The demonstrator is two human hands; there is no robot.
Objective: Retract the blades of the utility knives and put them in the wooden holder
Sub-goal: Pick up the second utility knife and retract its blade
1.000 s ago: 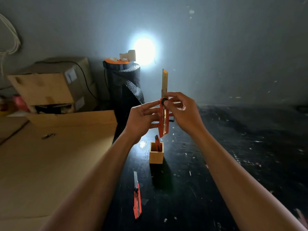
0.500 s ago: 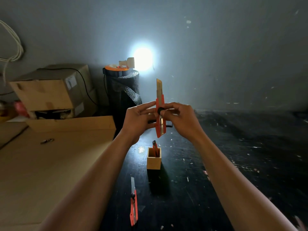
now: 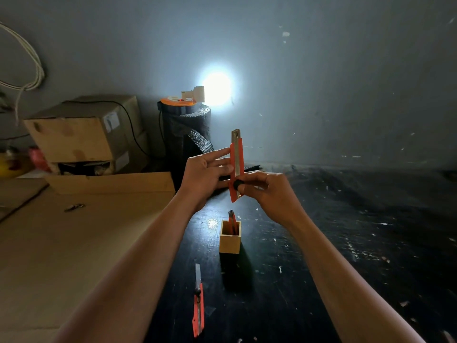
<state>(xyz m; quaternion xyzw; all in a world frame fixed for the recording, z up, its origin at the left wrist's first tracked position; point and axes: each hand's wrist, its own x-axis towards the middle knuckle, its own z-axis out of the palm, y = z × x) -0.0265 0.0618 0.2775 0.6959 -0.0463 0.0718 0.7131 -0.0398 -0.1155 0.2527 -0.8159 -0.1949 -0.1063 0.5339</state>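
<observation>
I hold an orange utility knife (image 3: pixel 237 159) upright in front of me, only a short tip of blade showing above its body. My left hand (image 3: pixel 206 174) steadies its side with the fingers. My right hand (image 3: pixel 270 191) grips its lower end, thumb on the black slider. Below them a small wooden holder (image 3: pixel 230 240) stands on the black table (image 3: pixel 321 268) with one orange knife (image 3: pixel 231 220) upright inside. Another orange knife (image 3: pixel 198 303) lies flat in front of the holder, its blade extended.
Flat cardboard sheets (image 3: pixel 74 243) cover the table's left side, with a small metal piece (image 3: pixel 74 207) on them. Cardboard boxes (image 3: pixel 84 134) and a black roll (image 3: pixel 186 134) topped by a lit lamp (image 3: pixel 197 93) stand against the grey wall.
The blade of the held knife has slid down into the body, from long to a short tip, as my right thumb moved the slider down. The knife has lowered slightly.
</observation>
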